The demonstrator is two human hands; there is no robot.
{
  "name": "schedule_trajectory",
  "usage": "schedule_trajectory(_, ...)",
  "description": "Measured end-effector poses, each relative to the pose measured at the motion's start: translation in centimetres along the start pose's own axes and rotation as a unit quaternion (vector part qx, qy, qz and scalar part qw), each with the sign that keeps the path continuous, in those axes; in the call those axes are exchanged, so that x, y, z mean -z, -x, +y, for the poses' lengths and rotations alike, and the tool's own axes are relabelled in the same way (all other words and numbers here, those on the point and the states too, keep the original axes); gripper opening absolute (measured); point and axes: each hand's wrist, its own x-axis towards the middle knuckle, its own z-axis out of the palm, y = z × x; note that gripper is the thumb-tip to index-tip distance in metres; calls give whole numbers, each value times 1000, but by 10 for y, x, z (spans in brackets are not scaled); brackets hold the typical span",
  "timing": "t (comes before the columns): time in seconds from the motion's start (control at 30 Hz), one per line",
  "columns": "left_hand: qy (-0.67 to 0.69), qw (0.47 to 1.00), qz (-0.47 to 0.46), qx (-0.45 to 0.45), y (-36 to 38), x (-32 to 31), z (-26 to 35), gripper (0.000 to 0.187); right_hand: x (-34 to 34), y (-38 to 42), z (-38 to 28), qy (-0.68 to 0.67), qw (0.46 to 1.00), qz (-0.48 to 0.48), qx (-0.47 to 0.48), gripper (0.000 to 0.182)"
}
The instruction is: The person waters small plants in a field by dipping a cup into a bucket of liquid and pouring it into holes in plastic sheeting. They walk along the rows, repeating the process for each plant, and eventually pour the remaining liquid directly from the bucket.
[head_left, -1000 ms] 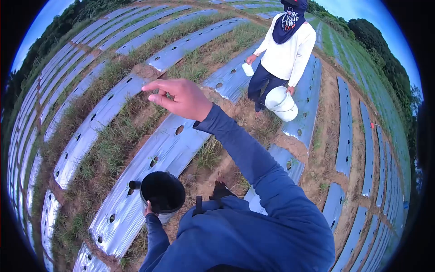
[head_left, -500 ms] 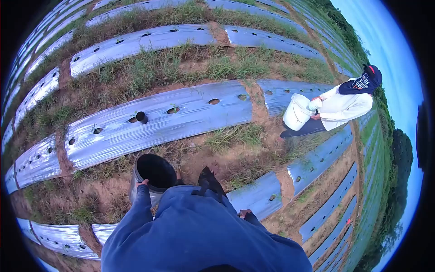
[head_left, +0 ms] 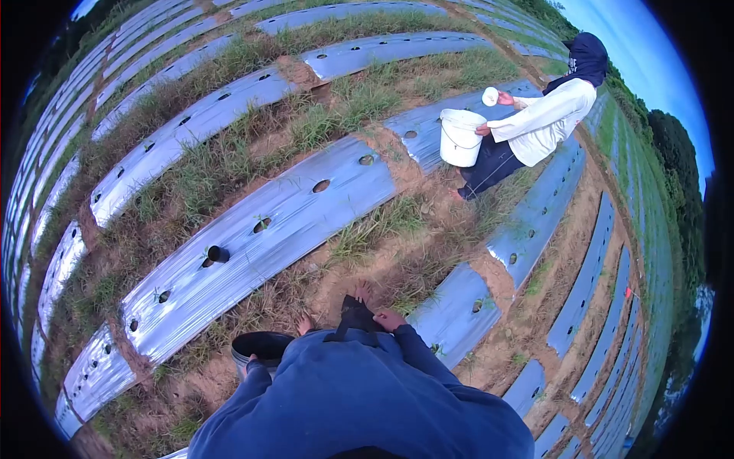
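Observation:
At the lower left, my left hand [head_left: 250,364] is closed on the rim of a dark bucket [head_left: 264,346], partly hidden by my blue sleeve. The bucket hangs beside my body and its inside looks black. My right hand [head_left: 390,319] is in front of my body, close to my dark trouser leg, with loose fingers and nothing visible in it. A small black cup [head_left: 219,254] rests on the silver plastic mulch [head_left: 294,216] beside a planting hole [head_left: 207,262].
A co-worker [head_left: 552,115] in a white top carries a white bucket [head_left: 461,138] and a white container [head_left: 490,96] at the upper right. Mulched beds with planting holes run on both sides. Grass [head_left: 382,229] and bare soil [head_left: 344,277] lie between them.
The view has turned and moved along the row. My right hand has swung forward, and the bucket sits lower in view. The co-worker has turned, moving the white container away from the white bucket.

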Motion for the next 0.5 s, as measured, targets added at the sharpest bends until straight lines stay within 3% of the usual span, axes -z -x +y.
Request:
schedule_trajectory(0.03,-36,999,8,-20,2,-8,15,75,3,-6,-6,80,995,8,54,33)
schedule_trajectory(0.1,-105,993,24,-53,9,-21,39,79,8,-20,-4,-8,997,43,65,31)
schedule_trajectory(0.17,-88,987,24,-131,28,-17,56,74,19,-36,12,-47,989,113,79,31)
schedule_trajectory(0.27,-91,963,-2,-254,73,-19,97,68,45,-70,56,-251,965,64,-40,32)
schedule_trajectory(0.37,-129,915,7,-382,118,-40,140,66,86,-80,95,-118,988,48,-85,34)
schedule_trajectory(0.4,-149,895,19,-420,131,-54,151,67,97,-85,114,-59,995,50,-55,34)
schedule_trajectory(0.43,-153,885,18,-439,150,-65,162,69,107,-89,130,3,999,48,-25,33)
schedule_trajectory(0.5,-150,866,10,-477,182,-89,191,72,131,-98,153,33,997,2,-64,32)
